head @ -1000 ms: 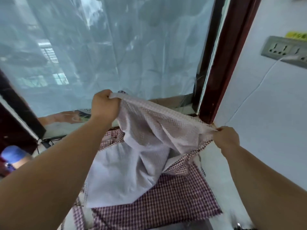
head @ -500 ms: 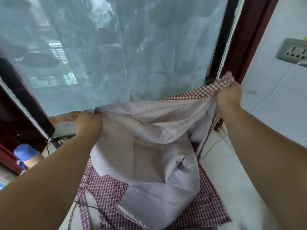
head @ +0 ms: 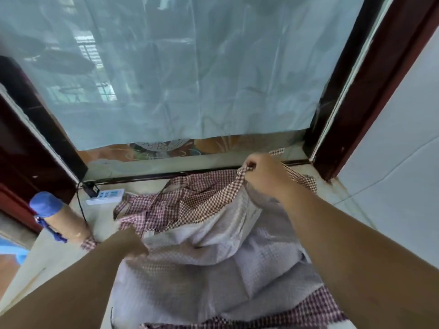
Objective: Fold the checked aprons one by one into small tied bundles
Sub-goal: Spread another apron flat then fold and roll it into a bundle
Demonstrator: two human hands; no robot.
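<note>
A checked apron [head: 209,264] with its pale inner side up lies spread and rumpled on the floor in front of me. My right hand [head: 263,174] pinches its far edge and lifts it above the floor near the window sill. My left hand [head: 129,243] is low at the apron's left edge, blurred, fingers on the cloth; its grip is unclear. More red-and-white checked aprons [head: 161,205] lie in a heap underneath and behind, with thin ties trailing.
A white power strip [head: 105,196] with a black cable lies at the left by the window track. A bottle with a blue cap [head: 57,218] lies at the left. Dark red window frames [head: 370,96] stand on both sides; a white wall is at the right.
Both hands have come down with the apron, from chest height to near the floor. The left hand dropped lowest and the cloth now rests spread on the heap.
</note>
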